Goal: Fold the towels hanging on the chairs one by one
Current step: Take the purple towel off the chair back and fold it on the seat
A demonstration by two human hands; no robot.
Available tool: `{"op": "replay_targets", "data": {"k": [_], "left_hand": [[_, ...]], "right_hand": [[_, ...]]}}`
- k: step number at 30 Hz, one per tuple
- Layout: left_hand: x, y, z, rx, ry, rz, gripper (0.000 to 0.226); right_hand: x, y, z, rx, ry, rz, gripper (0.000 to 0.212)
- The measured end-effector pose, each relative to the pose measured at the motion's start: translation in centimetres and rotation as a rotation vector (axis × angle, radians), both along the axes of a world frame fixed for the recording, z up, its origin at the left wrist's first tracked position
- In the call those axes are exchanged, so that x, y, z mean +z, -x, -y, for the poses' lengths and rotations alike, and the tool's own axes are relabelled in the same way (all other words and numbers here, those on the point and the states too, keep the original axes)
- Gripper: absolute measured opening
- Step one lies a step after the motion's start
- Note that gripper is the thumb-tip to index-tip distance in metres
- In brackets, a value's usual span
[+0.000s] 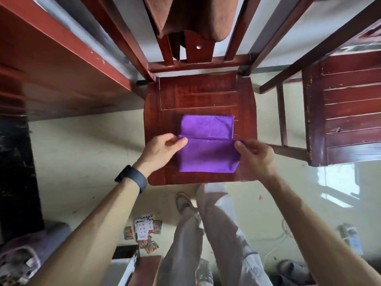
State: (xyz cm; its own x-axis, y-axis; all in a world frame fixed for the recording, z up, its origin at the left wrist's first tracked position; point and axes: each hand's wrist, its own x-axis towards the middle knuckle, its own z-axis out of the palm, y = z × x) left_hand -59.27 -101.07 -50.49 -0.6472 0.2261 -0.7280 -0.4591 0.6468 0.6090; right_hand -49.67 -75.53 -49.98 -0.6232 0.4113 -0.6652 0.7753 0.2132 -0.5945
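Observation:
A purple towel (207,141) lies on the seat of a dark red wooden chair (198,93). Its near half is doubled over, and the folded edge runs across the middle. My left hand (162,147) pinches the left end of that edge. At the right end, my right hand (255,153) pinches the same edge. A brown towel (191,15) hangs over the backrest of this chair, above the seat.
A second red wooden chair (346,112) stands close on the right. A red wooden table edge (61,48) runs along the left. Playing cards (144,230) lie scattered on the floor by my feet, and a slipper (292,269) sits at the lower right.

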Motion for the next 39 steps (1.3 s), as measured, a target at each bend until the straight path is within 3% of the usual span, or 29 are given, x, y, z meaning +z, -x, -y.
{"op": "replay_targets", "data": {"k": [2,10,14,21,24,27,29,32,35,39], "left_hand": [[-2.3,1.3,-1.1,-0.008,0.082,-0.110,0.037],[-8.6,2.8,-4.8,0.128,0.293,-0.249,0.039],[-10.1,2.6,-5.8,0.020,0.436,-0.311,0.040],[-10.0,2.0,-6.7,-0.311,0.769,-0.596,0.029],[-10.0,2.0,-6.8,-0.218,0.781,-0.577,0.037],[-9.3,1.2,-6.4,-0.108,0.732,-0.851,0.040],[-9.1,-0.7,-7.0,-0.286,0.554,-0.963,0.046],[-10.7,-2.8,-7.0,-0.505,0.493,-0.853,0.057],[-13.1,-2.6,-5.1,-0.532,0.544,-0.740,0.059],[-13.7,-1.9,-4.3,-0.449,0.559,-0.710,0.063]], "right_hand": [[-2.4,1.8,-0.4,0.086,-0.158,-0.001,0.019],[-8.7,6.6,0.8,0.115,-0.301,-0.007,0.039],[-10.3,7.1,1.4,0.142,-0.409,0.044,0.040],[-10.7,7.0,1.8,0.197,-0.557,0.045,0.038],[-10.8,6.7,1.8,0.093,-0.534,0.056,0.041],[-10.4,5.6,2.5,0.032,-0.652,-0.112,0.043],[-9.9,4.6,4.1,0.138,-0.775,-0.264,0.038],[-11.1,2.9,6.3,0.495,-0.711,-0.409,0.045],[-13.7,2.1,4.6,0.680,-0.746,-0.321,0.058],[-14.6,1.7,3.7,0.545,-0.765,-0.157,0.068]]}}
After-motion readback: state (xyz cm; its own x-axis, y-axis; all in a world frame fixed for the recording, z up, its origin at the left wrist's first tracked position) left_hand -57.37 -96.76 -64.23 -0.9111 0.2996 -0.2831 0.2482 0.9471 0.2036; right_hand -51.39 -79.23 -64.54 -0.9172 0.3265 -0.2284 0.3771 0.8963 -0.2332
